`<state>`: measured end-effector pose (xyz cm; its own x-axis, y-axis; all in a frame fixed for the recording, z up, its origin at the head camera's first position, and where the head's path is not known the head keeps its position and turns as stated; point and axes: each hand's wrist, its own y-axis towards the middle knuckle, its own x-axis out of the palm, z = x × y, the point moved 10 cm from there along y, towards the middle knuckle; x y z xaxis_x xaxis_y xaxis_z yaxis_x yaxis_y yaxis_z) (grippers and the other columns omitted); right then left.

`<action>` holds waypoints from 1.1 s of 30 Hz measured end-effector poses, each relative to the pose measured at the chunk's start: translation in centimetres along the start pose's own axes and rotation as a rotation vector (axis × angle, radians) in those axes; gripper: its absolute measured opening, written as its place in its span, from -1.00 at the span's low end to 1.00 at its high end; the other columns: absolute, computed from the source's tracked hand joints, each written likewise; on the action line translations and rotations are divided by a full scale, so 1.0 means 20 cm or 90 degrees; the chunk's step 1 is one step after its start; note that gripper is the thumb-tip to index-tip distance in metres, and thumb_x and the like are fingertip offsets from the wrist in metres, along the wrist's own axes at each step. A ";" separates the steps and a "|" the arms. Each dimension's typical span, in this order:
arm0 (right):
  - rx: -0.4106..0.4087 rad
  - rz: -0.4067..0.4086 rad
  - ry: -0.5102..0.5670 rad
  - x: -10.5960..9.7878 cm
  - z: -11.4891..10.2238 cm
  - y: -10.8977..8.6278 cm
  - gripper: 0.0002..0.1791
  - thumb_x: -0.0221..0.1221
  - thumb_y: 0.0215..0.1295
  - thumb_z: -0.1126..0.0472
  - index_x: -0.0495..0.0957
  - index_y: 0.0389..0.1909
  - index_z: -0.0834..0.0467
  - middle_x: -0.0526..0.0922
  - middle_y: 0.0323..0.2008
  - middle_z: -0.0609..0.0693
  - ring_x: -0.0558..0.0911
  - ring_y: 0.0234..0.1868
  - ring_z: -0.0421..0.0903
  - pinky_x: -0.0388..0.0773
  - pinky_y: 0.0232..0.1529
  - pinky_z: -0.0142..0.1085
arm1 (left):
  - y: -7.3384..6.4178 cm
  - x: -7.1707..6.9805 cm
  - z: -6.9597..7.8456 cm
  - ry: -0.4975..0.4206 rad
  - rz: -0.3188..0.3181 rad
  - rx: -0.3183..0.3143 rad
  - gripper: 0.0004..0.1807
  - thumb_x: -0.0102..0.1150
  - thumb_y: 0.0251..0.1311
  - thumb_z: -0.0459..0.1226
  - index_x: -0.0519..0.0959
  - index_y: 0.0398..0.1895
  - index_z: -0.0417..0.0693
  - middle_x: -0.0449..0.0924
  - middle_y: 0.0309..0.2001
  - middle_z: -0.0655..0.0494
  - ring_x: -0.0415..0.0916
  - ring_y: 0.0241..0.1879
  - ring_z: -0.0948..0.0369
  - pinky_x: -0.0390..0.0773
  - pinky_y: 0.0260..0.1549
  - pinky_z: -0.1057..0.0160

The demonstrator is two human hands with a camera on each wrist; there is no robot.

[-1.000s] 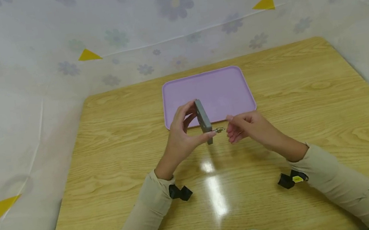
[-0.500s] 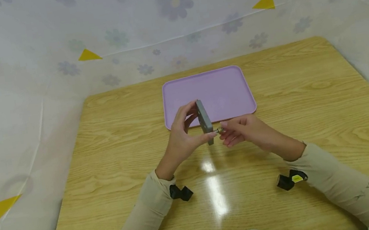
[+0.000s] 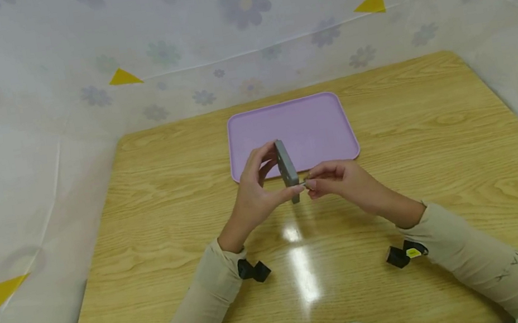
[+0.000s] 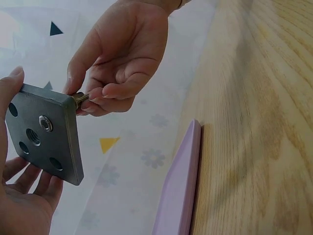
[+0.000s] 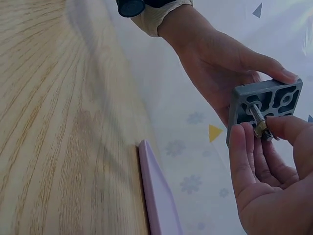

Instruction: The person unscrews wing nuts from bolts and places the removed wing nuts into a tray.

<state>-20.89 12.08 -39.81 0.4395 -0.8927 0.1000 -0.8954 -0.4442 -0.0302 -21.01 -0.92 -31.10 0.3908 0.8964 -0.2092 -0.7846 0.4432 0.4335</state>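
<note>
My left hand [image 3: 255, 191] grips a grey square plate [image 3: 286, 164] by its edges, holding it upright above the table. In the left wrist view its smooth face shows several holes, with a socket-head bolt [image 4: 45, 123] seated in one near the corner. The ribbed back face shows in the right wrist view, where the bolt's threaded shank [image 5: 257, 113] sticks out. Near the end of that shank sits a brass-coloured nut [image 5: 260, 129]. My right hand [image 3: 346, 184] pinches the nut between thumb and fingers, partly hiding it in the head view.
Behind the hands a lilac tray [image 3: 298, 121] lies on the wood-grain table [image 3: 171, 215]. A pale flowered sheet [image 3: 198, 35] with yellow triangles surrounds the table at the back and sides. Each wrist wears a black camera mount [image 3: 254, 270].
My right hand has moved left from beside the bolt's end to the nut and now pinches it, its thumb shifting lower. The left hand and plate stay nearly still.
</note>
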 end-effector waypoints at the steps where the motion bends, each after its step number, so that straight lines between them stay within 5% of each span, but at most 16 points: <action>1: -0.010 0.000 -0.006 0.00 -0.01 0.00 -0.72 0.15 0.29 0.27 0.49 -0.09 0.41 0.65 -0.24 0.13 0.64 -0.19 0.06 0.57 -0.06 -0.09 | 0.00 0.00 0.00 -0.001 0.000 0.000 -0.11 0.41 -0.11 -0.45 0.14 0.30 -0.40 0.23 0.16 -0.21 0.25 0.13 0.03 0.30 0.19 -0.01; 8: -0.080 0.005 -0.080 0.00 -0.05 -0.01 -0.76 0.19 0.25 0.30 0.54 -0.10 0.32 0.56 -0.09 0.16 0.59 -0.06 0.01 0.57 -0.06 -0.20 | 0.00 0.00 0.01 -0.008 -0.004 0.007 -0.12 0.41 -0.08 -0.40 0.12 0.29 -0.44 0.21 0.16 -0.24 0.24 0.13 -0.01 0.30 0.20 0.00; 20: -0.177 -0.021 -0.071 0.03 -0.11 -0.02 -0.75 0.15 0.20 0.48 0.50 -0.08 0.40 0.50 -0.07 0.29 0.53 0.00 0.09 0.53 0.01 -0.18 | 0.00 -0.01 0.01 -0.012 0.000 0.019 -0.11 0.41 -0.06 -0.31 0.13 0.29 -0.44 0.22 0.14 -0.26 0.24 0.12 -0.06 0.29 0.20 -0.03; 26: -0.190 -0.028 -0.111 0.05 -0.12 -0.03 -0.50 0.19 0.18 0.45 0.35 0.17 0.31 0.42 0.08 0.27 0.43 0.12 0.09 0.44 0.13 -0.19 | 0.00 -0.02 0.01 -0.011 0.005 0.013 -0.12 0.42 -0.07 -0.34 0.14 0.29 -0.41 0.23 0.15 -0.23 0.25 0.12 -0.07 0.29 0.20 -0.03; 29: -0.197 0.001 -0.118 0.02 -0.12 -0.04 -0.55 0.11 0.28 0.41 0.33 0.19 0.33 0.43 0.07 0.27 0.46 0.08 0.08 0.47 0.10 -0.21 | 0.00 -0.02 0.01 -0.008 0.009 0.013 -0.12 0.43 -0.10 -0.40 0.15 0.29 -0.41 0.23 0.15 -0.24 0.26 0.12 -0.07 0.29 0.20 -0.03; 33: -0.179 0.087 -0.100 -0.06 -0.10 -0.05 -0.68 -0.08 0.45 0.25 0.45 -0.06 0.45 0.55 -0.17 0.32 0.60 -0.19 0.05 0.61 -0.14 -0.20 | 0.00 -0.02 0.01 -0.002 0.013 0.013 -0.10 0.42 -0.19 -0.53 0.15 0.28 -0.43 0.25 0.13 -0.25 0.27 0.10 -0.05 0.31 0.19 -0.02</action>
<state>-20.72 13.66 -37.87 0.3000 -0.9530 -0.0414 -0.9218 -0.3008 0.2446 -21.07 -1.24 -30.83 0.3770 0.9050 -0.1971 -0.7820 0.4251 0.4558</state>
